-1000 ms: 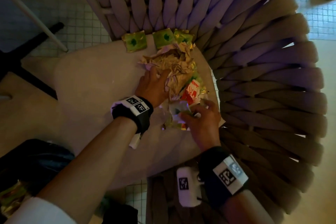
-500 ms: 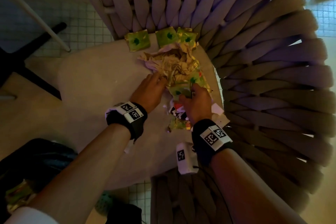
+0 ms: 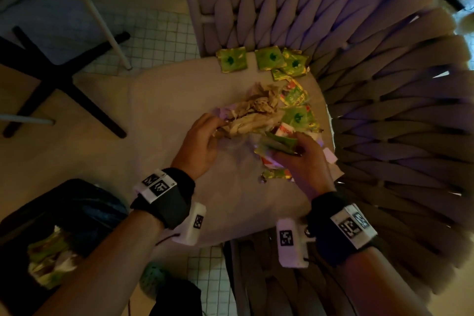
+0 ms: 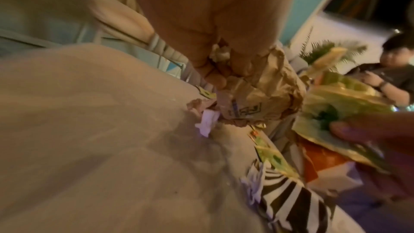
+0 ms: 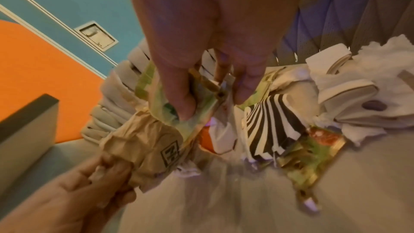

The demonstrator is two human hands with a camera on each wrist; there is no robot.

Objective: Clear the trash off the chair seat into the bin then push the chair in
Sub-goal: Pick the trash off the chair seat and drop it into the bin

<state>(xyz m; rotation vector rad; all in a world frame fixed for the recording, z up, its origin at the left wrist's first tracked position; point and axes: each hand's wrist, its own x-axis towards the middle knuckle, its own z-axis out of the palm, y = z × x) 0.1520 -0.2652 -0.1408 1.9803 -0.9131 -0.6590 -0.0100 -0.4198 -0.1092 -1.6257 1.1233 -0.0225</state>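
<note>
Trash lies on the beige chair seat [image 3: 166,110]. My left hand [image 3: 218,127] grips a crumpled brown paper bag [image 3: 256,113]; the left wrist view shows the fingers [image 4: 212,75] curled into the paper [image 4: 264,98]. Beside it my right hand [image 3: 289,145] pinches a bunch of green wrappers [image 3: 278,142], thumb on top in the right wrist view [image 5: 183,102]. A black-and-white striped wrapper [image 5: 268,123] and red packets lie under that hand. More green sachets [image 3: 232,59] rest at the back of the seat. The black-lined bin [image 3: 84,208] stands at lower left with trash inside.
The woven chair back [image 3: 384,84] curves round the seat's far and right sides. White napkins and cups [image 5: 358,86] sit at the seat's right edge. A black table base [image 3: 64,84] and a white leg [image 3: 102,20] stand on the tiled floor at left. A seated person [image 4: 392,77] is behind.
My left hand has curled round the brown paper and bunched it up. My right hand has gathered green wrappers and drawn them back from the pile, uncovering sachets near the chair back.
</note>
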